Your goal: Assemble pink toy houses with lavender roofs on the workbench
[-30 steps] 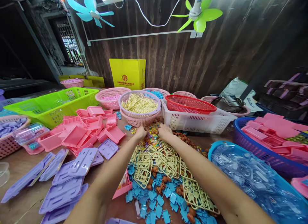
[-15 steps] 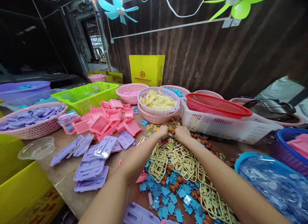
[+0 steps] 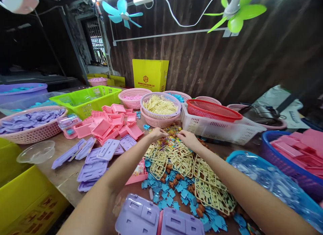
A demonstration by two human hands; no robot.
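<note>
On the bench (image 3: pixel 64 179), just before the basket (image 3: pixel 161 122): left hand (image 3: pixel 156 133) and right hand (image 3: pixel 188 139) are resting together on the bits (image 3: pixel 169 132), fingers curling down, seemingly for gathering; whether either grip is pinching anything cannot be told.

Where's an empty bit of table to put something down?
Bare wood shows on the table, between the clear bowl and the purple trays at the front left. A smaller strip lies between the white crate and the blue tub. Around the left hand and right hand it is crowded with cream frames and blue bits.
</note>
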